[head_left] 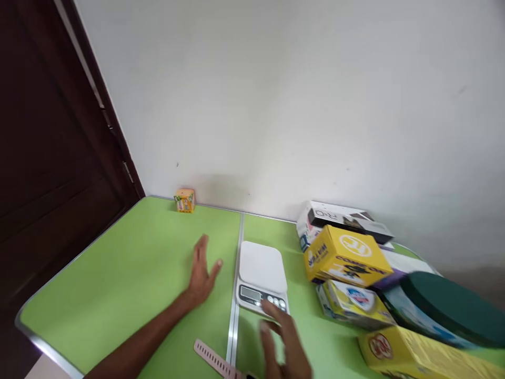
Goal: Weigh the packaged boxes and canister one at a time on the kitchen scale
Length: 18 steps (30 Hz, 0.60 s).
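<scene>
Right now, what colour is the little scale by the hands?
White scale, seen in the head view.

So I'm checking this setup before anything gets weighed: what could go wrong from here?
1. The right hand hovers at the front of the scale, by its buttons; a brush could press one by accident.
2. The boxes are heaped loosely right beside the scale; one could slide onto its platform.
3. The pink watch strap lies at the near edge of the green table, beside the left hand's forearm, and might get knocked off.
</scene>
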Available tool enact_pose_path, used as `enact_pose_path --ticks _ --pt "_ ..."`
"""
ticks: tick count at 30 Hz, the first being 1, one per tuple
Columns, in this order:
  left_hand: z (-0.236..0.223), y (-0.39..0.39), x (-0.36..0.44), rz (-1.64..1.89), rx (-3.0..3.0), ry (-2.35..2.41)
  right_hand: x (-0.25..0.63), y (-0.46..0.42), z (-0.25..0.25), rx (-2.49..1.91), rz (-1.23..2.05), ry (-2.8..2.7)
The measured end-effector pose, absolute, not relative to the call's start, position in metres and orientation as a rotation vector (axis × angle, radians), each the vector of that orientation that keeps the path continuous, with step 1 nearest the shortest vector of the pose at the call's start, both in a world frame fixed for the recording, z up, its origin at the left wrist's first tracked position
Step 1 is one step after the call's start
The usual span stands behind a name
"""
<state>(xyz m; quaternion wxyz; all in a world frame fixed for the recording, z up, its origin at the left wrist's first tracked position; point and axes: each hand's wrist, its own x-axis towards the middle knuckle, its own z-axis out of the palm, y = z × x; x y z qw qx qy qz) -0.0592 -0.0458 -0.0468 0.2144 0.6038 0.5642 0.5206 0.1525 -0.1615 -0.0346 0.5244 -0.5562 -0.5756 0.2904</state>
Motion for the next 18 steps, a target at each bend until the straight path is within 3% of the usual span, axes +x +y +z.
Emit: enact_pose_path --ticks 5,10,18 --pt "-0.062 0.053 -0.157 1.663 1.222 1.953 0.014 -0.063 -0.041 -1.190 1.161 -1.546" --pt "-0.070 0.114 -0.203 1.698 1.150 1.931 -0.073 0.045 -0.077 -1.215 1.056 -1.560" --pt "-0.074 0.169 -0.223 1.697 1.262 1.752 -0.120 0.171 -0.097 -1.109 0.944 -1.664"
